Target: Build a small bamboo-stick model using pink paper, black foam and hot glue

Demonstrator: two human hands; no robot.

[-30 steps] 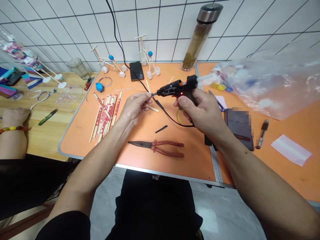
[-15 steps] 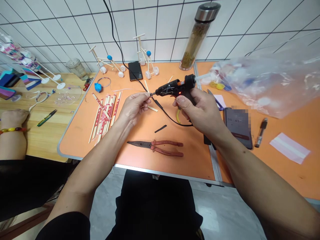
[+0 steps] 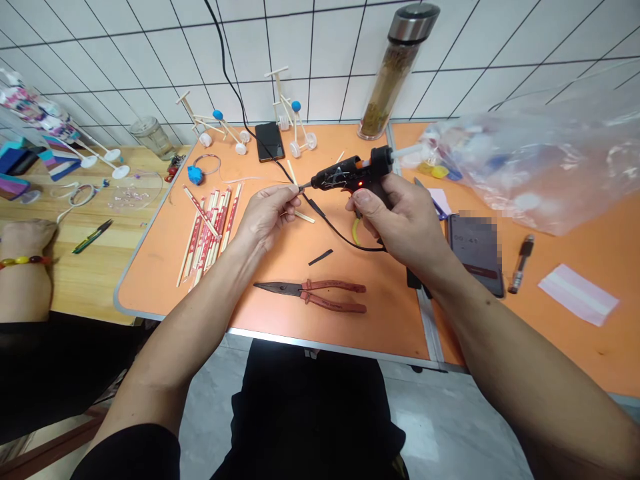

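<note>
My right hand [image 3: 397, 220] is wrapped round the grip of a black hot glue gun [image 3: 350, 175] whose red light is on. Its nozzle points left and meets a thin wooden stick [image 3: 299, 215] that my left hand [image 3: 267, 213] pinches between thumb and fingers. Both hands hover over the orange table [image 3: 280, 313]. The gun's black cord [image 3: 340, 239] loops under my right hand and another length runs up the tiled wall.
Red-handled pliers [image 3: 320, 297] lie near the front edge, wrapped chopsticks [image 3: 210, 230] to the left. Two stick models with wheels [image 3: 295, 113] stand at the back by a phone [image 3: 270, 141] and a tall bottle [image 3: 393, 73]. A plastic bag [image 3: 530, 167], second phone [image 3: 475, 253] and another person's hand [image 3: 25, 240] flank me.
Hardly anything: both hands and the glue gun hold their pose, with the view drifting slightly.
</note>
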